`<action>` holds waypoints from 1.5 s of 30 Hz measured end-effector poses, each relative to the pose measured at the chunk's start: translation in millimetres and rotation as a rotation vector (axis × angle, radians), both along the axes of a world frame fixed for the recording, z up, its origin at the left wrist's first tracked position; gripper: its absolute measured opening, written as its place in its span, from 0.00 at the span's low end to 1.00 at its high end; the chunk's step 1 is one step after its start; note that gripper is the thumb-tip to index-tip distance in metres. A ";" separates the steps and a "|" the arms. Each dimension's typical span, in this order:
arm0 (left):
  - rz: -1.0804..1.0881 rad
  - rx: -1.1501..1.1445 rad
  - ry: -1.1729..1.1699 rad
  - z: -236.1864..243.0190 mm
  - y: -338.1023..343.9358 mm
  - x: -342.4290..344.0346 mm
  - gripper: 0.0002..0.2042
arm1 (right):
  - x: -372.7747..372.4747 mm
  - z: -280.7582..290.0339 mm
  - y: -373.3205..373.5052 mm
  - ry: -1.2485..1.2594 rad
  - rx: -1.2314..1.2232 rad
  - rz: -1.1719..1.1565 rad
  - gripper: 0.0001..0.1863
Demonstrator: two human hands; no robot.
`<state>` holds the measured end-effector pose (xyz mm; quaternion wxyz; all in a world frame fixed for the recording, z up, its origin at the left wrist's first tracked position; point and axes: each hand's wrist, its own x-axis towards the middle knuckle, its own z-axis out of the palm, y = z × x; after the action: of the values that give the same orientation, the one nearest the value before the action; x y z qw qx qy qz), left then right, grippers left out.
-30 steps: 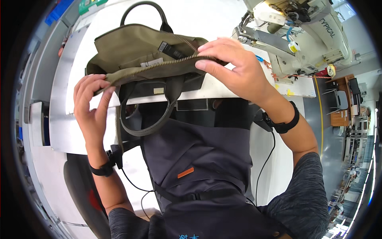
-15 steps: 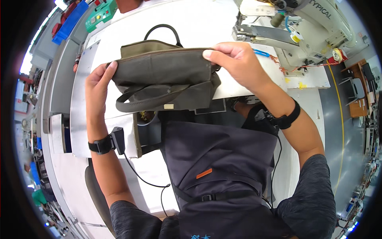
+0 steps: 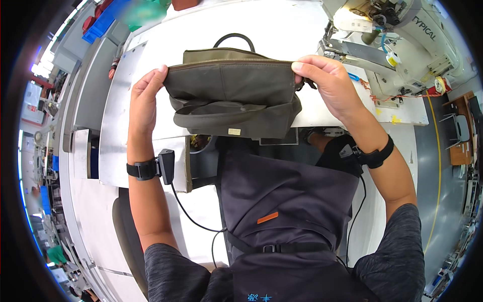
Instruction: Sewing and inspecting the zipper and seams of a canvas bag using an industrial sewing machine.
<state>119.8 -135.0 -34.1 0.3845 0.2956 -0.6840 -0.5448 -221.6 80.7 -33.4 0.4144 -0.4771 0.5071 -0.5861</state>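
Note:
A dark olive handbag [image 3: 236, 83] hangs between my hands at the near edge of the table. Along its top runs a zipper [image 3: 231, 61], pulled into a straight line. My left hand [image 3: 147, 98] pinches the bag's top left corner. At the opposite top corner, my right hand [image 3: 329, 83] has thumb and fingers closed on the edge. One strap handle [image 3: 214, 119] droops over the front above a small pale label [image 3: 234, 132]. The other handle [image 3: 235, 36] arches up behind the bag.
A sewing machine [image 3: 392, 45] stands at the right on the white table [image 3: 166, 38]. Blue-handled snips [image 3: 353, 76] lie near it. Far left are a blue bin [image 3: 105, 22] and a green thing, blurred. Below the table edge is a bin [image 3: 201, 143] with scraps.
The whole view has shifted, so the bag and both hands sit further right. The bag's top edge now looks straighter and more level. Both hands keep their hold.

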 end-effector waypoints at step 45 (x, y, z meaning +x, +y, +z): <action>-0.520 0.159 -0.432 -24.9 -134.6 10.7 0.30 | -39.8 -19.1 -28.1 0.585 0.035 0.221 0.21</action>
<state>130.5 -269.6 -59.0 0.0549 0.2490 -0.7574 -0.6011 -261.5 52.5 -52.6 0.3202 -0.6705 0.5598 -0.3668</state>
